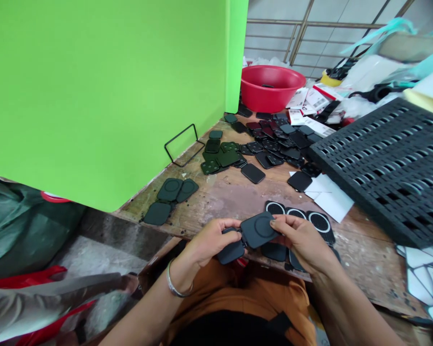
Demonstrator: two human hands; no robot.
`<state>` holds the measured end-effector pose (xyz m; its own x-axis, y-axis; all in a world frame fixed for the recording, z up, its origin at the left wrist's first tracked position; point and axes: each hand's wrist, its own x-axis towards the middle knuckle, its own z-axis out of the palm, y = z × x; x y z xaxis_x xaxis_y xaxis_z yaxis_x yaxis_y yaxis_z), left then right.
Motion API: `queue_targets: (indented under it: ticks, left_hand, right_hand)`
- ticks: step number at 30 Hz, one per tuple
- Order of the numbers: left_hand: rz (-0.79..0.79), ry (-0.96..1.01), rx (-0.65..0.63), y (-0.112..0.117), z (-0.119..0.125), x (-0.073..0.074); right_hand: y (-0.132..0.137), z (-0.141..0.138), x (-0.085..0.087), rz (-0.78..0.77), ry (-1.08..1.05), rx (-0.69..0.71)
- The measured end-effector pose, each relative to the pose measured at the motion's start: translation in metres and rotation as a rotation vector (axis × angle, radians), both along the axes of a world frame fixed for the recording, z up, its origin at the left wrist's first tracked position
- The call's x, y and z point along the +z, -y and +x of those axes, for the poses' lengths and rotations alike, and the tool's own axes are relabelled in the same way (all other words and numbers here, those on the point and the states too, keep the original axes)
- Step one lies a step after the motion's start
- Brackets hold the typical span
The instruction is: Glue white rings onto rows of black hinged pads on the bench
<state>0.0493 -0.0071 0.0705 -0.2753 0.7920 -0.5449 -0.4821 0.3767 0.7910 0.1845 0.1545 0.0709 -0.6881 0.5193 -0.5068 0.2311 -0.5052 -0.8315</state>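
Note:
Both hands grip a dark grey folding wireless charger (258, 230), its square panels spread out and a faint ring on the upper one. My left hand (214, 240), closed, pinches it near the hinge. At the other edge my right hand (305, 240) is closed on the upper panel's corner, thumb on top. Under and behind the right hand lie more chargers, some showing white rings (318, 222). An unfolded dark charger (170, 189) rests on the table to the left. Part of the held lower panel is hidden by my left fingers.
A heap of dark square panels (274, 139) covers the back of the wooden table (231, 192). Behind it stands a red basin (270, 89). A black slotted foam tray (386, 168) is at right, a green board (104, 96) at left. Another person's sleeved limb (57, 298) shows lower left.

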Motion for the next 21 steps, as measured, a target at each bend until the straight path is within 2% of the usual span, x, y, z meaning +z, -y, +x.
queue_targets:
  ticks: [10, 21]
  left_hand:
    - [0.009, -0.029, 0.0, 0.001, 0.0004, 0.001]
    - [0.017, -0.017, -0.001, 0.0008, 0.0007, 0.0011]
  right_hand:
    - [-0.0008, -0.0009, -0.0003, 0.048, 0.008, 0.004]
    - [-0.002, 0.0015, -0.0094, 0.059, 0.005, -0.012]
